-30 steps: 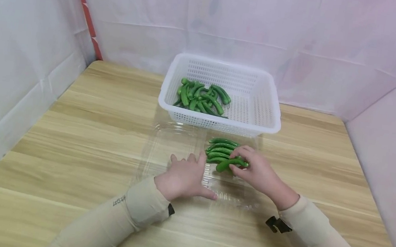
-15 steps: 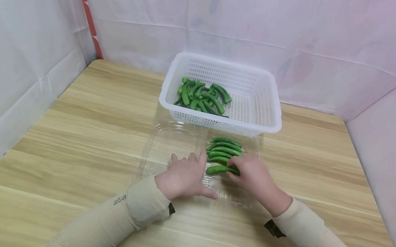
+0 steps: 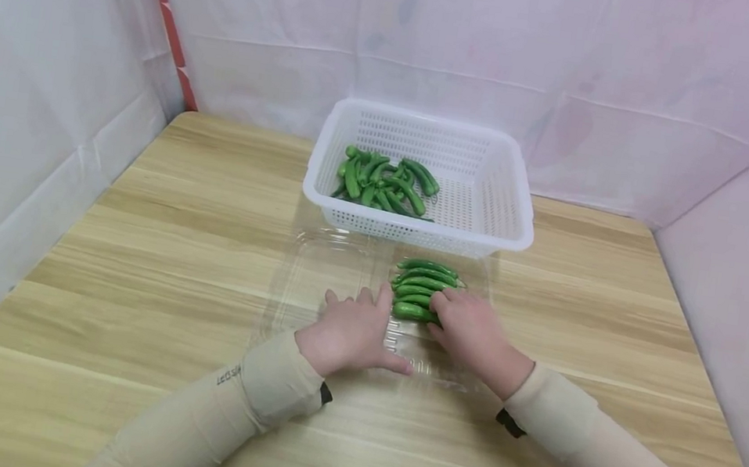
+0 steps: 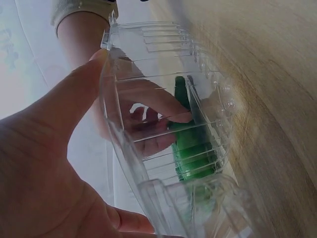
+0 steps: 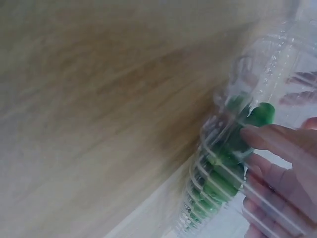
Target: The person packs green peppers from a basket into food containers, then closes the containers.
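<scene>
A clear plastic clamshell box [image 3: 439, 362] lies unfolded on the table, its lid half [image 3: 311, 280] to the left. Several green chili peppers [image 3: 425, 272] lie side by side in the right half. My right hand [image 3: 474, 329] pinches the nearest green chili pepper [image 3: 412, 313] by its right part, close against the row; the hand hides that end. My left hand [image 3: 350, 333] has its fingers spread over the middle fold, thumb stretched along the front. In the left wrist view, the left thumb [image 4: 81, 84] touches the box's rim, and the right hand [image 4: 153, 111] shows through the clear wall.
Behind the box stands a white perforated basket [image 3: 418, 227] with several more green chili peppers [image 3: 381, 183] heaped on its left side. White sheeting [image 3: 471, 41] encloses the wooden table [image 3: 182, 240] at the back and sides.
My right hand has lowered the chili pepper into the box and moved it back against the front of the row. The left hand has stayed in place.
</scene>
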Tool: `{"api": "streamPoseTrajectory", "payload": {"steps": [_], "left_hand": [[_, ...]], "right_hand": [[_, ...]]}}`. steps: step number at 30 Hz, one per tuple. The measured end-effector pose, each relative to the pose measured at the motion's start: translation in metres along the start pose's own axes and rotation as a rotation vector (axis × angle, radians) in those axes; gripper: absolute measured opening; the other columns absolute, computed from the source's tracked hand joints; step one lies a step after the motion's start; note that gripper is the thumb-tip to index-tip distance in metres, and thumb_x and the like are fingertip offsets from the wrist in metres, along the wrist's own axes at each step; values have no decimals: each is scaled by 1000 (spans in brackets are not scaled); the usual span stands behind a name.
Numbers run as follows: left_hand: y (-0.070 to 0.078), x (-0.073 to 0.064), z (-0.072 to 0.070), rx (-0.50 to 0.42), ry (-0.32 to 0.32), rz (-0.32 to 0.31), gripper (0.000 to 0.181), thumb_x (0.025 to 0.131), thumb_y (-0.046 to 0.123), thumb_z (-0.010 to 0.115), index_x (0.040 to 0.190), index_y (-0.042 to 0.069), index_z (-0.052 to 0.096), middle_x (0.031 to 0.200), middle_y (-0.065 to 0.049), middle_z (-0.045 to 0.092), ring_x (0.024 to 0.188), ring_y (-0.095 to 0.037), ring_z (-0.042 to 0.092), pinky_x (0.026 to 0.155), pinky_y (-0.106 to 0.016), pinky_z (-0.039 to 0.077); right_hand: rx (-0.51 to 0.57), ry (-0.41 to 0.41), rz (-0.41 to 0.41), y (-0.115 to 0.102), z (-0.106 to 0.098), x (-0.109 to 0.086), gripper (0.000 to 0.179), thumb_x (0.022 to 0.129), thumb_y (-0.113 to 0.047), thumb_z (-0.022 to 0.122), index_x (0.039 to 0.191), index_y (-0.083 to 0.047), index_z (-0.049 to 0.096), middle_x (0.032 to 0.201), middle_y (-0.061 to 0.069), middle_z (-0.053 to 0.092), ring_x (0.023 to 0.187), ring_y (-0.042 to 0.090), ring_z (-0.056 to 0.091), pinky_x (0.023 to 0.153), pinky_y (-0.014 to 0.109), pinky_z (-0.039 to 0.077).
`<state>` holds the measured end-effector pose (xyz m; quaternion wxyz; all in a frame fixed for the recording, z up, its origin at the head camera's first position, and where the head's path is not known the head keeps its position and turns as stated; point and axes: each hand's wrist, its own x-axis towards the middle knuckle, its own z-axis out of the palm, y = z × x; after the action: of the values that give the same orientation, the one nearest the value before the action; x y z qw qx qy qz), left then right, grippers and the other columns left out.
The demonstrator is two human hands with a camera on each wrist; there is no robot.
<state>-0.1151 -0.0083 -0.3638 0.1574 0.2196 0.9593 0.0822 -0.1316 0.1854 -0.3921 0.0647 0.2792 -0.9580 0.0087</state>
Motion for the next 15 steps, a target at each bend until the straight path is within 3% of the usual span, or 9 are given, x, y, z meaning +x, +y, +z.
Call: {"api": "streamPoseTrajectory", "payload": {"steps": [8,15], "left_hand": [[0,1,1,-15,-1,-3,122,60,78,62,145,2,20,124,-21,52,111,-38,52,93,-64,29],[0,2,3,-10,7,1,121,60,79,62,144,2,22,122,-21,53,107,-40,54,91,-64,31]], "right_hand": [[33,-4,24,3,4,2,25,74,-17,78,76,-10,53,73,0,51,65,19,50,55,34,45],[133,-45,48,7,-2,3,25,76,-21,77,80,-11,55,75,-1,50,64,14,49,55,31,45]]}}
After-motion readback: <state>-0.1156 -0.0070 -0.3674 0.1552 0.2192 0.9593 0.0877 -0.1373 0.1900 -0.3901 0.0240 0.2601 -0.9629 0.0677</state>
